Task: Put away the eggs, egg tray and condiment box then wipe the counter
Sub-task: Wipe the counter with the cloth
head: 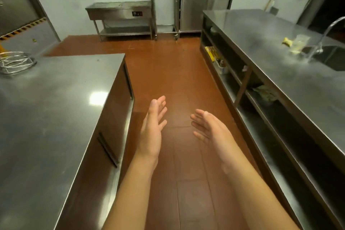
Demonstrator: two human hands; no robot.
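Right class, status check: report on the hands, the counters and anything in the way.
Both hands open, left hand, right hand, holding nothing. No eggs or tray visible; left counter bare near edge. Aisle floor clear ahead.

At my nine o'clock lies a grey steel counter (48, 110); ahead at twelve, reddish-brown floor tiles (168, 65); at ten, a yellow-and-black striped floor strip (22, 29).

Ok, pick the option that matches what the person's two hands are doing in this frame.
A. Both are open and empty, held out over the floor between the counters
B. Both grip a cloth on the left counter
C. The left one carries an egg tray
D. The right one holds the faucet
A: the left hand and right hand have straight, spread fingers, hold nothing, and hang above the red floor between the two steel counters.
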